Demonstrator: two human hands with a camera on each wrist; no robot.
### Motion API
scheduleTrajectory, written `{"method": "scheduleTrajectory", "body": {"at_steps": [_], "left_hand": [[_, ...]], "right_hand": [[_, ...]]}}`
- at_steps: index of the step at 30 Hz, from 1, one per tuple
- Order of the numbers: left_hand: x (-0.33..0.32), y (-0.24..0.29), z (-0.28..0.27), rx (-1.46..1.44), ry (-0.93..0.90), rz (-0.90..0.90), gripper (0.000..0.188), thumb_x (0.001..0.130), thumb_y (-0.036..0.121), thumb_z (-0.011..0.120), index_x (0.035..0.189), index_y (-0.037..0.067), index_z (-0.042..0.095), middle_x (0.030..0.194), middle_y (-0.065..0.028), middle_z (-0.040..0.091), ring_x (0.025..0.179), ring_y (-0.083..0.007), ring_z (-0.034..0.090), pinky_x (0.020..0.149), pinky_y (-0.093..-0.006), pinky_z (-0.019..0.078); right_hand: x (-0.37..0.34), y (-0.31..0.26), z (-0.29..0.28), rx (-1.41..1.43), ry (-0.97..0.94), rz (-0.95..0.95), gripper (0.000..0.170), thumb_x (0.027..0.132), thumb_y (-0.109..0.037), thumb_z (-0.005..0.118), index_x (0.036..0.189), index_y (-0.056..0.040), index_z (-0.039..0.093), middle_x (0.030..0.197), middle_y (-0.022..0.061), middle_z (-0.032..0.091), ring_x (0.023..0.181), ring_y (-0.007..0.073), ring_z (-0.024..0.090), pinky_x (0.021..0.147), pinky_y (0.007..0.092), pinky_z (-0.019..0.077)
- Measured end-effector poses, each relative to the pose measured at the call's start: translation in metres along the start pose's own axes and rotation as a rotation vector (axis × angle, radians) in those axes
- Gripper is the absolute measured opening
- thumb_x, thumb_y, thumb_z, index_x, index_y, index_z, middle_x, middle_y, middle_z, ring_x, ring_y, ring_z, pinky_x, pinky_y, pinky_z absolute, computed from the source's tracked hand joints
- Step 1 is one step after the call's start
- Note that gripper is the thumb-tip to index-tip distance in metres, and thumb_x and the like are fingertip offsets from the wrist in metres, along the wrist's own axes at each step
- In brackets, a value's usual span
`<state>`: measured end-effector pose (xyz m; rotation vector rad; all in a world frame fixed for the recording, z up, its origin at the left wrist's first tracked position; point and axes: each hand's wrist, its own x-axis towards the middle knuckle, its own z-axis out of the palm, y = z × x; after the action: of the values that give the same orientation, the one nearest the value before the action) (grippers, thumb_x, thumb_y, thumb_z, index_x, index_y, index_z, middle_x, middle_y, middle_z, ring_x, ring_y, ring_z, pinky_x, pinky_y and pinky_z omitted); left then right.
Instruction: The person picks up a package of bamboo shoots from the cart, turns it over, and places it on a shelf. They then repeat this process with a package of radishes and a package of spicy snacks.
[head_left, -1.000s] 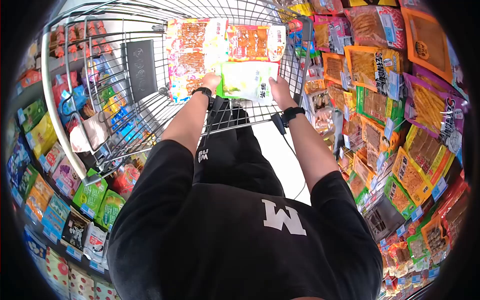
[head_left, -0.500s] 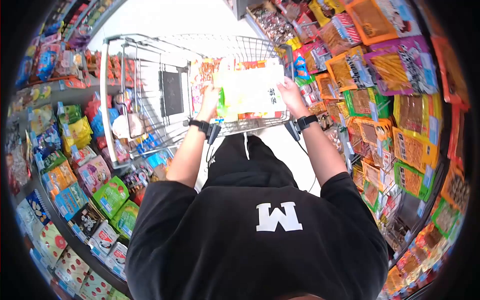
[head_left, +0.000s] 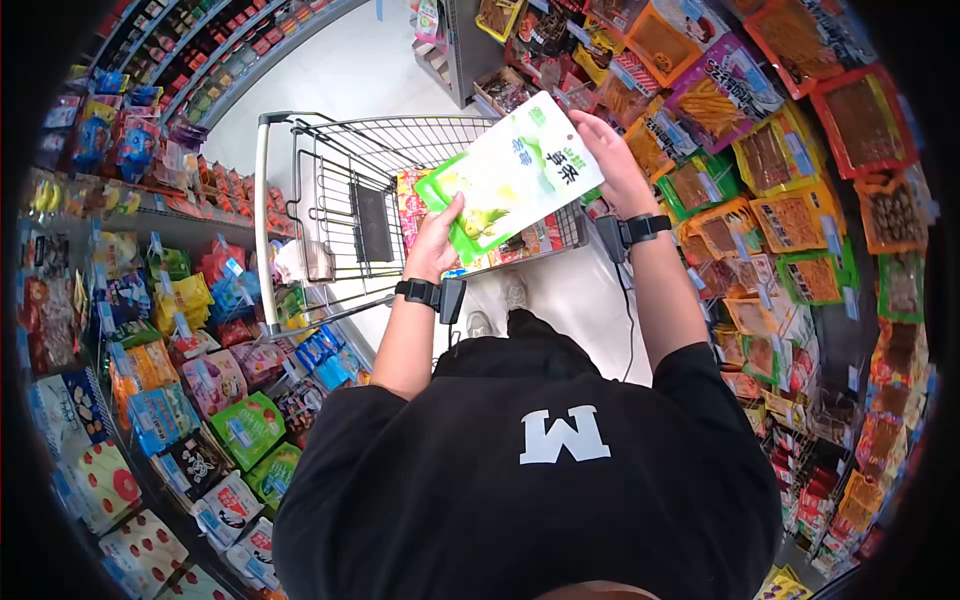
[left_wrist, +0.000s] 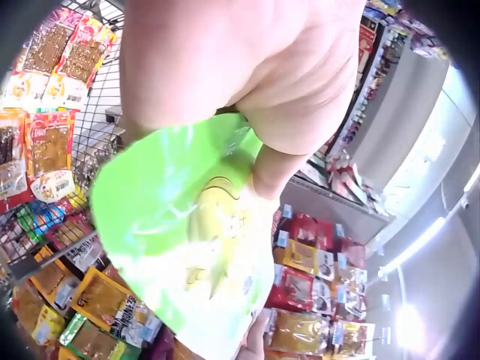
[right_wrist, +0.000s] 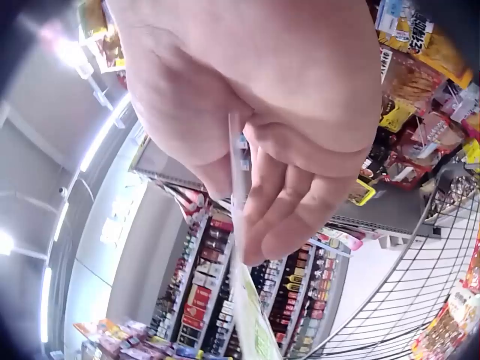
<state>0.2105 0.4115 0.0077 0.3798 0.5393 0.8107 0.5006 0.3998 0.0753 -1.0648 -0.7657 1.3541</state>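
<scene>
A white and green snack bag, with printed characters and a yellow-green picture, is held tilted above the shopping cart. My left hand grips its lower left end, thumb on the printed face. At the opposite, upper right edge my right hand holds the bag. Seen edge-on in the right wrist view, the bag runs between thumb and fingers. The left wrist view shows the green end of the bag under the left hand. Below it, red and yellow snack packs lie in the cart, partly covered.
The wire shopping cart stands in front of me, its pale handle to the left. Racks of hanging snack packs line the right side. Shelves of bagged goods are close on the left. White floor shows beyond the cart.
The snack bag has risen from low over the cart, moving slightly right and turning so its right end points up. Both hands keep hold of it. The head view now takes in more of the aisle.
</scene>
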Motion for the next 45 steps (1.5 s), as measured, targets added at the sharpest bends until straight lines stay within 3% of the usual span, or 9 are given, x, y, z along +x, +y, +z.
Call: {"method": "scheduleTrajectory", "body": {"at_steps": [4, 8, 11, 15, 18, 24, 27, 33, 45], "left_hand": [[-0.016, 0.013, 0.022, -0.059, -0.041, 0.111, 0.043, 0.095, 0.017, 0.056, 0.133, 0.002, 0.042, 0.129, -0.0135, 0.053, 0.116, -0.0276, 0.055, 0.096, -0.0437, 0.0486], [-0.022, 0.019, 0.065, -0.144, -0.159, 0.225, 0.044, 0.096, 0.02, 0.054, 0.134, 0.003, 0.041, 0.131, -0.0117, 0.052, 0.118, -0.0263, 0.054, 0.098, -0.043, 0.0467], [-0.02, 0.002, 0.098, -0.15, -0.244, 0.225, 0.046, 0.098, 0.025, 0.05, 0.138, 0.005, 0.038, 0.134, -0.0113, 0.05, 0.12, -0.027, 0.052, 0.101, -0.0441, 0.0432], [-0.04, -0.02, 0.148, -0.277, -0.375, 0.076, 0.047, 0.098, 0.025, 0.049, 0.138, 0.003, 0.037, 0.135, -0.0116, 0.049, 0.122, -0.0259, 0.05, 0.104, -0.0439, 0.0405], [-0.047, -0.022, 0.158, -0.161, -0.472, 0.001, 0.048, 0.099, 0.028, 0.045, 0.139, 0.003, 0.036, 0.138, -0.0131, 0.046, 0.126, -0.0277, 0.046, 0.106, -0.0449, 0.0363], [-0.044, -0.017, 0.175, 0.027, -0.566, -0.224, 0.057, 0.097, 0.041, 0.039, 0.136, -0.002, 0.041, 0.134, -0.017, 0.05, 0.123, -0.0301, 0.05, 0.104, -0.0425, 0.0387], [-0.043, -0.031, 0.202, 0.218, -0.569, -0.141, 0.049, 0.101, 0.034, 0.038, 0.136, 0.0, 0.041, 0.132, -0.0122, 0.052, 0.122, -0.0226, 0.051, 0.103, -0.0343, 0.0398], [-0.032, -0.071, 0.253, 0.562, -0.566, 0.101, 0.047, 0.101, 0.033, 0.041, 0.132, -0.003, 0.043, 0.129, -0.0103, 0.054, 0.116, -0.0167, 0.052, 0.098, -0.0307, 0.0415], [-0.045, -0.107, 0.294, 0.405, -0.506, 0.12, 0.051, 0.101, 0.039, 0.039, 0.128, -0.004, 0.046, 0.124, -0.0135, 0.057, 0.111, -0.0204, 0.057, 0.095, -0.0338, 0.0464]], "right_hand": [[-0.039, -0.011, 0.006, 0.339, 0.01, -0.022, 0.059, 0.101, -0.046, 0.031, 0.136, 0.0016, 0.033, 0.117, 0.0201, 0.058, 0.106, 0.0275, 0.06, 0.09, 0.0367, 0.0507], [-0.078, -0.018, 0.042, 0.171, -0.093, 0.001, 0.062, 0.098, -0.047, 0.04, 0.136, 0.0005, 0.033, 0.123, 0.0223, 0.055, 0.114, 0.0301, 0.056, 0.094, 0.0394, 0.0467], [-0.104, -0.024, 0.084, 0.005, -0.041, -0.212, 0.05, 0.096, -0.03, 0.055, 0.133, 0.0005, 0.04, 0.123, 0.0146, 0.057, 0.113, 0.0203, 0.056, 0.096, 0.0352, 0.044], [-0.114, -0.03, 0.09, -0.149, 0.397, -0.478, 0.033, 0.092, -0.021, 0.063, 0.112, 0.0035, 0.057, 0.108, 0.0083, 0.065, 0.094, 0.0118, 0.061, 0.084, 0.0266, 0.0485], [-0.133, -0.05, 0.072, 0.079, 0.448, -0.51, 0.031, 0.092, -0.021, 0.063, 0.11, 0.0037, 0.059, 0.104, 0.0076, 0.066, 0.088, 0.0105, 0.063, 0.078, 0.0257, 0.05], [-0.181, -0.081, 0.031, -0.102, 0.446, -0.443, 0.029, 0.091, -0.02, 0.064, 0.107, 0.0038, 0.062, 0.098, 0.007, 0.068, 0.081, 0.0092, 0.063, 0.073, 0.025, 0.0508], [-0.197, -0.091, 0.013, -0.131, 0.419, -0.42, 0.029, 0.09, -0.021, 0.065, 0.106, 0.0037, 0.063, 0.096, 0.0066, 0.068, 0.08, 0.0081, 0.062, 0.071, 0.0242, 0.0502], [-0.226, -0.106, -0.037, -0.273, 0.393, -0.45, 0.03, 0.091, -0.023, 0.065, 0.104, 0.0031, 0.063, 0.095, 0.0055, 0.068, 0.079, 0.0071, 0.061, 0.071, 0.0239, 0.0492], [-0.248, -0.121, -0.067, -0.152, 0.418, -0.426, 0.036, 0.094, -0.03, 0.059, 0.106, 0.0038, 0.064, 0.092, 0.0033, 0.067, 0.078, 0.0052, 0.057, 0.071, 0.0217, 0.0454]]}}
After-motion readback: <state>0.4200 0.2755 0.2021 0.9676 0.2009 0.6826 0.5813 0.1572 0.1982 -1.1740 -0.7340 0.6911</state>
